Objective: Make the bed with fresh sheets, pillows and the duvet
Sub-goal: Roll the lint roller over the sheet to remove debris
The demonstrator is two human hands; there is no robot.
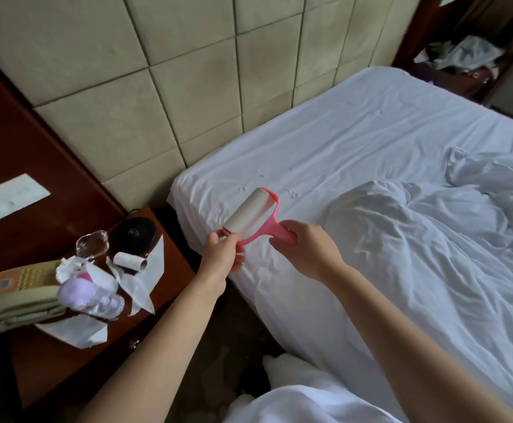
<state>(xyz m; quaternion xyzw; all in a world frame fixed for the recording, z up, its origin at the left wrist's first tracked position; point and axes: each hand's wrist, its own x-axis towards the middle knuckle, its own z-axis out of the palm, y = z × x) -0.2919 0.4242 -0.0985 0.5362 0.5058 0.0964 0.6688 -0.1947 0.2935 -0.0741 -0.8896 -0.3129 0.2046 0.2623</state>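
Note:
A pink lint roller (256,215) with a white paper roll hangs over the near-left corner of the bed. My right hand (305,248) grips its pink handle. My left hand (223,254) pinches the near end of the roll. The bed's white fitted sheet (340,141) is stretched flat up to the padded headboard (163,96). A crumpled white duvet (432,239) lies heaped on the right half of the bed. Small white scraps (292,193) dot the sheet beyond the roller.
A wooden nightstand (175,270) stands left of the bed, crowded with a beige telephone (20,288), a glass ashtray (92,244), a black round object (134,236), a spare paper roll (130,260), torn white sheets and a plastic bottle (96,297). White linen (304,392) lies at my feet.

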